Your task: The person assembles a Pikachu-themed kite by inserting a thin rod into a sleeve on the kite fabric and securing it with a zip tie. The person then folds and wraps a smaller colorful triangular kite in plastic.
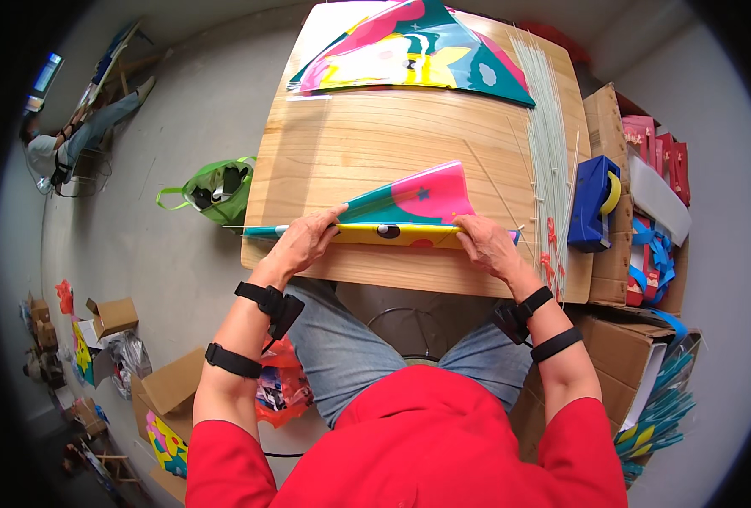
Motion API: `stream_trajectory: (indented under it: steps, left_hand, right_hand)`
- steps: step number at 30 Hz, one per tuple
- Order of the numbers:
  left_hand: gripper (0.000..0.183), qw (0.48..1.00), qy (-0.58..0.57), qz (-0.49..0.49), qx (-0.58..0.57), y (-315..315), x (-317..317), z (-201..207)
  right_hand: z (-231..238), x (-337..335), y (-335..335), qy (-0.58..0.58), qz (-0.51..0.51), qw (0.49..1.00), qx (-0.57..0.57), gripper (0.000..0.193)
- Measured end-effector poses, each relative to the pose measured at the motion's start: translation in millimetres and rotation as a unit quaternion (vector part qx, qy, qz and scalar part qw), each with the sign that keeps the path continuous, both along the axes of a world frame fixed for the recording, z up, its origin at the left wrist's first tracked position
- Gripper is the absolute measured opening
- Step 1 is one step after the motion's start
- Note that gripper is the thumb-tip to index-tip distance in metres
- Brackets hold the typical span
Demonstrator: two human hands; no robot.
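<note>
Light wooden table point(375, 135), part-folded sheet point(392, 203) atop, grey floor point(198, 102), green bag point(236, 207) alongside

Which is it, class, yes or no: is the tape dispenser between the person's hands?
No: the tape dispenser is to the right of the right hand, beyond the pale rods.

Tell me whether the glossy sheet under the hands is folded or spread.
Partly folded: the sheet has a yellow strip turned over along its near edge, while its pink end fans out beyond.
</note>
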State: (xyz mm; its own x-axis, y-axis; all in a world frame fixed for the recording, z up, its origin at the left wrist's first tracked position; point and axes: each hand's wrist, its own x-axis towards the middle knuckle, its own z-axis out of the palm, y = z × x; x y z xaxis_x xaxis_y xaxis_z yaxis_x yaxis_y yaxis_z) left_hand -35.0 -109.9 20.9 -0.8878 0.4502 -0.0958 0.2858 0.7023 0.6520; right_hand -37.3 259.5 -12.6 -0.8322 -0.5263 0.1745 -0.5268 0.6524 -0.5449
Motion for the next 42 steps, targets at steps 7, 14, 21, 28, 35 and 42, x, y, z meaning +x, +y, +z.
stream_trajectory:
  steps: [7,14,21,28,35,42]
  left_hand:
    - [0.036,0.999,-0.037,0.02,0.01,2.4,-18.1,-6.7]
    - [0.031,0.997,0.052,0.053,-0.025,12.1,-12.1,-13.1]
    - [0.036,0.945,0.277,-0.068,-0.16,28.1,9.0,-28.8]
    - [0.051,0.952,0.254,-0.067,-0.159,38.9,20.3,-36.9]
    - [0.042,0.995,0.09,-0.007,-0.034,34.3,-11.5,-15.0]
    - [0.022,1.0,-0.004,0.008,-0.03,35.9,-47.2,-15.5]
  right_hand:
    - [-2.2,-20.0,-3.8,-0.035,-0.015,0.998,0.059,0.014]
    - [-3.9,-17.4,-8.3,0.012,-0.042,0.997,0.063,0.02]
    - [-10.8,-13.3,-17.0,0.087,-0.07,0.991,0.078,0.023]
    - [1.7,12.0,-28.9,0.157,-0.022,0.981,0.11,0.025]
    - [0.5,-14.0,-17.5,0.06,-0.006,0.995,0.083,0.029]
    - [-1.2,-45.9,-17.0,0.035,-0.027,0.998,0.046,0.032]
